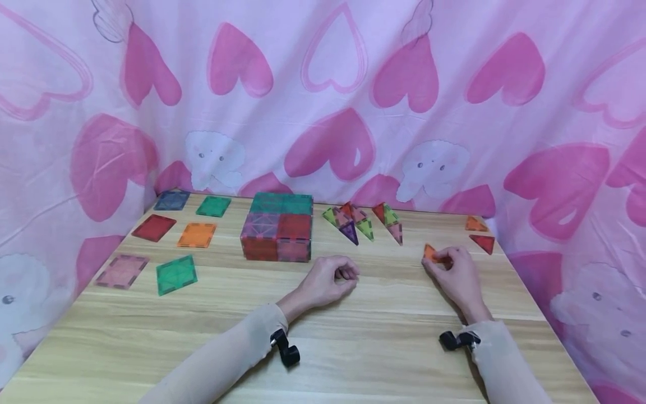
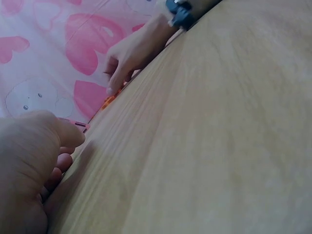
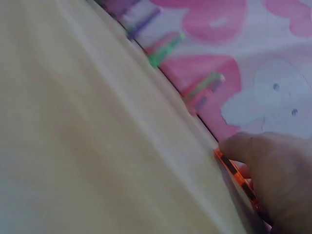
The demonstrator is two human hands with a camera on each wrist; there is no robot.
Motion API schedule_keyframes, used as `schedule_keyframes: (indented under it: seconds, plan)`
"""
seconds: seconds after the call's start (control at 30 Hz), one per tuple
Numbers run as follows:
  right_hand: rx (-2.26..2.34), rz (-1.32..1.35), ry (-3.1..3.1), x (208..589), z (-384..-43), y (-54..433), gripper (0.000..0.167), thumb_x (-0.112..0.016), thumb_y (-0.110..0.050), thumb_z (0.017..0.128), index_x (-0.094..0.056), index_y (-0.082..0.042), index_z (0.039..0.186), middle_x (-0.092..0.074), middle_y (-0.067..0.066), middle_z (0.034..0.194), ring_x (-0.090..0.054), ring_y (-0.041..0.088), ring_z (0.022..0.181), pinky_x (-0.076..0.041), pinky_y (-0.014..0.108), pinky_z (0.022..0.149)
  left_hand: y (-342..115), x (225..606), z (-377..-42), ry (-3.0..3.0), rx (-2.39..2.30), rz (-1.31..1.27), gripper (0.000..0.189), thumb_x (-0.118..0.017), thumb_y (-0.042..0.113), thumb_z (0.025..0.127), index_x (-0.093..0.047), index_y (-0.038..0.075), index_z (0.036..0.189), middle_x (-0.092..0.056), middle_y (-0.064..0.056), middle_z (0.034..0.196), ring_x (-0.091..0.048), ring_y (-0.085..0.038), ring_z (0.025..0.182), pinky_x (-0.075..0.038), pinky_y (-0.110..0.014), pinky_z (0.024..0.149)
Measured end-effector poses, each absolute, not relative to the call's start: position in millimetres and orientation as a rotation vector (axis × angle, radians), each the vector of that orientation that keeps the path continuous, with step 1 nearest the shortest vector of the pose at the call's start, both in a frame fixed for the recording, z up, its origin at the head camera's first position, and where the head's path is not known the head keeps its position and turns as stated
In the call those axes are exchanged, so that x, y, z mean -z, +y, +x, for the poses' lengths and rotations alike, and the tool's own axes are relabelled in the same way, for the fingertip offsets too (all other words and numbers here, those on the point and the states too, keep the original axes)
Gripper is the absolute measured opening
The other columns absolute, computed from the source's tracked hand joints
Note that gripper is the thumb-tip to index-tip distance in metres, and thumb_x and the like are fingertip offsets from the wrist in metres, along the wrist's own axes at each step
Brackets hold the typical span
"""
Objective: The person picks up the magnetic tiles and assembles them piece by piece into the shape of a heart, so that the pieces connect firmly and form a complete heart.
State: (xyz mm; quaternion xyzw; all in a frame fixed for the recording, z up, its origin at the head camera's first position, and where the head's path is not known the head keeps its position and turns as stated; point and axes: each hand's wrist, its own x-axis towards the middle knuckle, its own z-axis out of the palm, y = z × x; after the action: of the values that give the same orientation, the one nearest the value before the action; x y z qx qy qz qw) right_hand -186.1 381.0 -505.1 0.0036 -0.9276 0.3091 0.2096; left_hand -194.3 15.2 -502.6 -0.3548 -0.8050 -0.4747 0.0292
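My right hand [image 1: 456,275] pinches an orange triangular magnetic tile [image 1: 429,252] between thumb and fingers, just above or touching the tabletop. In the right wrist view, the orange tile's dark-marked edge [image 3: 235,175] shows below my thumb. My left hand [image 1: 330,280] rests on the table in front of a block of magnetic tiles [image 1: 276,227], its fingers loosely curled and nothing visible in them. Several triangular tiles in green, red, pink and purple [image 1: 349,232] lie joined beyond it. Beside them sits a smaller joined strip of triangles [image 1: 391,221].
Several square tiles lie at the left, among them a red one [image 1: 154,228] and a green one [image 1: 176,275]. An orange triangle [image 1: 475,224] and a red triangle [image 1: 483,243] lie near the right edge. A pink heart-patterned curtain [image 1: 333,67] surrounds the wooden table [image 1: 373,348].
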Motion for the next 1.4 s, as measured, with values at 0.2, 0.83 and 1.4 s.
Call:
schedule_keyframes:
  seconds: [0.2, 0.83, 1.4]
  plan:
    - [-0.955, 0.260, -2.612, 510.1, -166.7, 354.2, 0.021, -0.093, -0.019, 0.093, -0.079, -0.011, 0.107, -0.067, 0.008, 0.116, -0.061, 0.022, 0.101, -0.046, 0.019, 0.082, 12.5, 505.0, -195.7, -2.511, 1.444, -1.055, 0.024, -0.087, 0.008, 0.092, -0.079, 0.006, 0.115, -0.079, -0.001, 0.103, -0.072, -0.013, 0.091, -0.060, -0.026, 0.082]
    - [-1.400, 0.564, -2.563, 507.0, -150.0, 319.5, 0.021, -0.074, -0.007, 0.107, -0.080, -0.015, 0.126, -0.075, 0.005, 0.131, -0.068, 0.016, 0.113, -0.054, 0.019, 0.091, 10.5, 502.0, -193.3, -2.664, 1.232, -1.126, 0.072, -0.098, 0.037, 0.086, -0.069, 0.015, 0.148, -0.069, 0.000, 0.148, -0.062, -0.019, 0.139, -0.049, -0.038, 0.120]
    - [-1.264, -0.410, -2.123, 505.3, -197.3, 462.3, 0.030, -0.071, -0.016, 0.105, -0.080, -0.006, 0.132, -0.072, -0.018, 0.101, -0.063, -0.005, 0.089, -0.046, 0.010, 0.079, 12.6, 496.6, -188.5, -2.685, 0.837, -1.519, 0.061, -0.072, 0.047, 0.108, -0.056, 0.030, 0.165, -0.043, -0.004, 0.176, -0.034, -0.026, 0.163, -0.028, -0.060, 0.132]
